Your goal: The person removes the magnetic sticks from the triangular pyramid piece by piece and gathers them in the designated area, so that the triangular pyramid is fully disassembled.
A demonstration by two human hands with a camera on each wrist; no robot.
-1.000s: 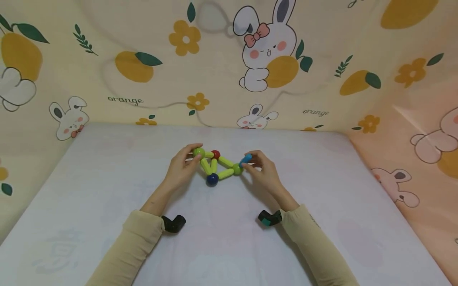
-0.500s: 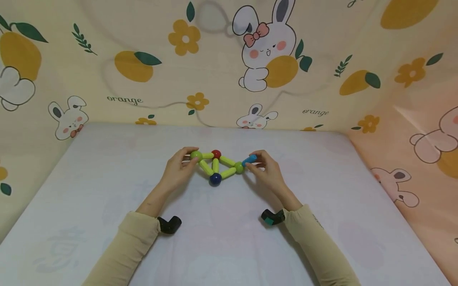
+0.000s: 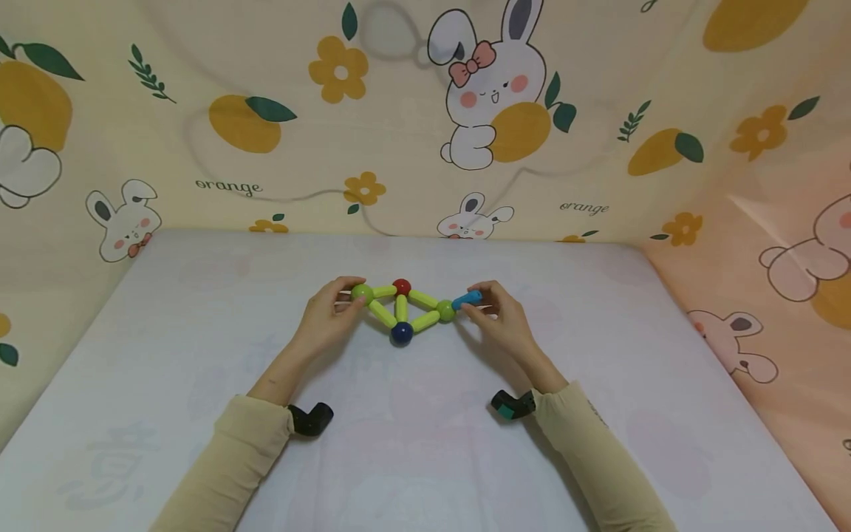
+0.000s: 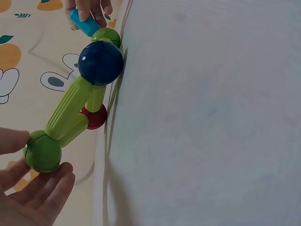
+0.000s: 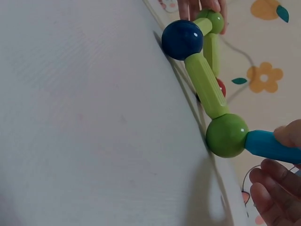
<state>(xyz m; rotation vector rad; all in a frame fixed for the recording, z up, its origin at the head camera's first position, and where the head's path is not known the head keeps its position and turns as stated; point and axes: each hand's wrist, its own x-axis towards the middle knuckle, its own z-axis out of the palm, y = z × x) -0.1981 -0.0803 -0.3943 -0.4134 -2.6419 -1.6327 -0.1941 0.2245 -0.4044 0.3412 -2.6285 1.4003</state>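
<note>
A magnetic rod-and-ball frame of several yellow-green rods (image 3: 423, 321) forms two joined triangles. A red ball (image 3: 402, 287) marks its far corner, a dark blue ball (image 3: 402, 333) its near one. My left hand (image 3: 324, 314) pinches the left green ball (image 4: 43, 151) between thumb and fingers. At the opposite corner is a second green ball (image 5: 227, 135). A blue rod (image 5: 268, 145) juts from this ball, its end touching it. My right hand (image 3: 503, 319) pinches that rod by its outer part. In the right wrist view, rods and the dark blue ball partly hide the red ball.
A white-covered table (image 3: 412, 458) lies beneath the hands. Behind it stands a cream cloth backdrop (image 3: 279, 44) printed with rabbits and oranges. Black wrist cameras (image 3: 312, 420) sit at both cuffs.
My hands have moved slightly apart. The left green ball has shifted left and toward me, opening the left triangle wider. The blue rod has swung outward to the right.
</note>
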